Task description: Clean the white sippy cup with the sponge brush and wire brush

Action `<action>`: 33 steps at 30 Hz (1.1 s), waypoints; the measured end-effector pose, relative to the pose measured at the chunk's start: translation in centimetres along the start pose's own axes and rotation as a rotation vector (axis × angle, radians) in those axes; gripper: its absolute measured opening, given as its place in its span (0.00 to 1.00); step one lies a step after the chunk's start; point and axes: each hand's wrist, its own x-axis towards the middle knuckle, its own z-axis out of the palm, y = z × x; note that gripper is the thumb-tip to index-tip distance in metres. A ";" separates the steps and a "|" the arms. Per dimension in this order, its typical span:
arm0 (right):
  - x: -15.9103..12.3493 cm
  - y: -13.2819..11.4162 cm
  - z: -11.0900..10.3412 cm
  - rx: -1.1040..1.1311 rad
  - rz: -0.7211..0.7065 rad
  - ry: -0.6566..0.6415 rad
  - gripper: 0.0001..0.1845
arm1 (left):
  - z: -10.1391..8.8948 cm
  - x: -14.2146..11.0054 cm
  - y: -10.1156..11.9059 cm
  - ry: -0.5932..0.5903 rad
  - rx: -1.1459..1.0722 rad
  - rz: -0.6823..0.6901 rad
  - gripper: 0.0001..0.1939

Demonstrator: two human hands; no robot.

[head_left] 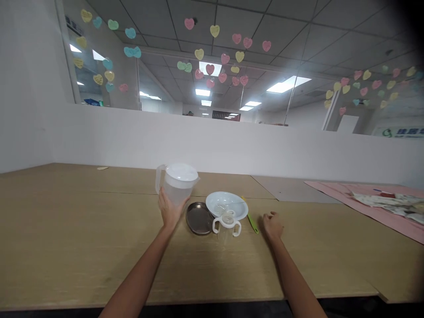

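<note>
Left of the bowl (229, 197), the left hand (169, 213) clasps the pitcher (180, 182) around its body, probably to steady its bulk without the handle. Right of the bowl, the right hand (273, 225) is loosely half-curled, seemingly empty, near the green utensil (252, 223).

Both bare arms reach forward from the lower edge of the view, angled inward. The left arm (142, 269) slants up to the right; its hand (170, 214) is raised in a wide, cupped grip, the fingers to the left and the thumb parted from them to the right. The right arm (294, 278) slants up to the left, its hand (273, 225) lower, fingers loosely curled inward.
</note>
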 end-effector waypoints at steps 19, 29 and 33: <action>-0.8 -0.6 0.3 -0.346 -0.158 -0.100 0.19 | 0.1 -1.8 0.4 -0.077 0.453 0.687 0.39; -1.1 -0.7 0.3 -0.360 -0.182 -0.108 0.18 | -0.3 -1.9 0.6 -0.114 0.463 0.703 0.37; -1.2 -0.7 0.2 -0.370 -0.185 -0.114 0.18 | -0.3 -1.9 0.4 -0.120 0.433 0.712 0.36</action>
